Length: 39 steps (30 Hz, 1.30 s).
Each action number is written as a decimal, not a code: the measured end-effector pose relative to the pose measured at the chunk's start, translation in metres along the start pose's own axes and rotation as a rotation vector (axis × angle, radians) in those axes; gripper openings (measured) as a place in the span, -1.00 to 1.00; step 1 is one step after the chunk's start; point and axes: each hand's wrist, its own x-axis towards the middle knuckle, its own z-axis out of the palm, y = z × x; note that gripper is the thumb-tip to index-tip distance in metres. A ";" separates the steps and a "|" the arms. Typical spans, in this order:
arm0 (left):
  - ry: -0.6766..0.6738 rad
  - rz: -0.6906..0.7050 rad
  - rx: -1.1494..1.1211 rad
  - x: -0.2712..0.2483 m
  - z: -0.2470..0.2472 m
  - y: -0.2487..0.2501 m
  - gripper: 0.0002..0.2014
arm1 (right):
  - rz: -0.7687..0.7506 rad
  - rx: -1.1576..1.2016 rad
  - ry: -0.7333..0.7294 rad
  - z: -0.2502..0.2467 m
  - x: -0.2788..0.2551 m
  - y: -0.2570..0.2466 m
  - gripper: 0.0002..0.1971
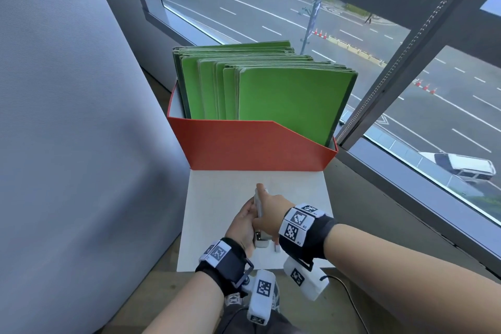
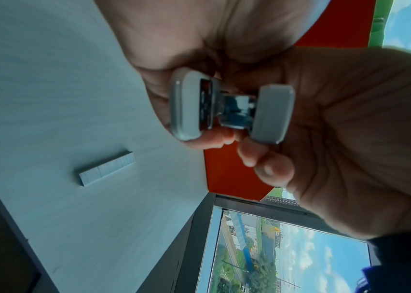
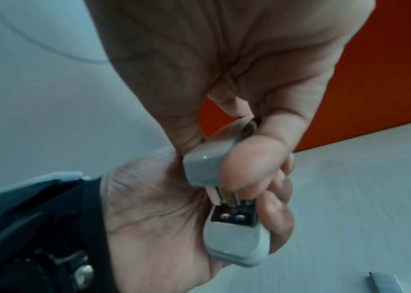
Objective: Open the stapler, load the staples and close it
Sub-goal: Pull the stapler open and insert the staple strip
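A small grey stapler [image 1: 258, 205] is held on its side a little above the white table [image 1: 217, 198], near its front edge. My left hand [image 1: 240, 222] grips it from the left and my right hand [image 1: 272, 207] from the right. In the left wrist view the stapler [image 2: 273, 114] shows its rear end, with two grey halves slightly apart and shiny metal between them. The right wrist view has my right thumb on the stapler's [image 3: 207, 166] upper half. A strip of staples [image 2: 106, 168] lies loose on the table, seen also as the staples [image 1: 277, 248] under my right wrist.
A red file box [image 1: 252, 144] full of green folders [image 1: 284, 97] stands at the table's far edge. A grey curved wall [image 1: 67, 116] rises on the left, and a large window [image 1: 406, 89] runs along the right. A black cable [image 1: 349, 295] trails below the right wrist.
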 end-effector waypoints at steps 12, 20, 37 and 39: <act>0.003 0.075 0.136 -0.001 -0.009 -0.001 -0.68 | 0.081 0.095 -0.161 -0.042 -0.003 -0.006 -0.66; -0.022 0.102 0.164 -0.007 -0.011 0.006 -0.69 | 0.057 0.079 0.020 -0.087 0.020 -0.013 -0.82; -0.093 0.060 0.108 -0.020 -0.017 0.005 -0.67 | 0.112 0.334 0.193 -0.078 0.070 0.016 -0.52; -0.086 0.060 0.116 -0.021 -0.017 0.005 -0.66 | 0.112 0.362 0.186 -0.073 0.068 0.019 -0.51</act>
